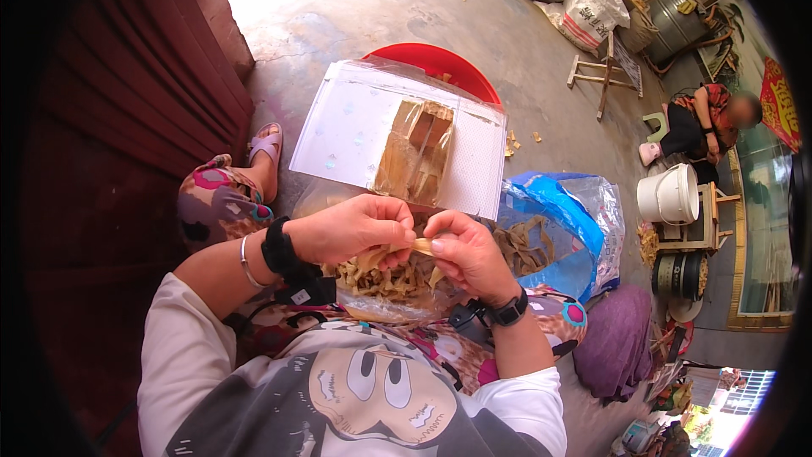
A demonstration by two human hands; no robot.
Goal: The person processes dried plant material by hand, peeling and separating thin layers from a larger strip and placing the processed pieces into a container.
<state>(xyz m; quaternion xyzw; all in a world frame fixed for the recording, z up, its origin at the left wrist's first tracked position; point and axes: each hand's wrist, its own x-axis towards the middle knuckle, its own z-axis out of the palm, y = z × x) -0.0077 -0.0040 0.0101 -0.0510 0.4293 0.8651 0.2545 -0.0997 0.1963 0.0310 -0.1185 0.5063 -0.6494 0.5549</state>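
My left hand point(359, 230) and my right hand point(474, 256) meet over my lap, fingertips pinched on a thin, pale yellow strip point(421, 246). The strip's material I cannot make out. Under both hands lies a pile of similar curled strips point(385, 281) in clear plastic. Just beyond them, a white board point(342, 131) rests across a red basin point(452, 61). On this board sits a brownish wooden block point(397, 152) wrapped in clear film, with a recess in its middle. Black bands circle both wrists.
Right of my lap stands an open blue plastic bag point(562, 224) beside darker brown strips point(526, 245). A wooden stool point(607, 76), white sack point(592, 8) and white bucket point(668, 195) stand farther right. Another person point(710, 123) sits there. A dark red curtain point(144, 59) hangs left.
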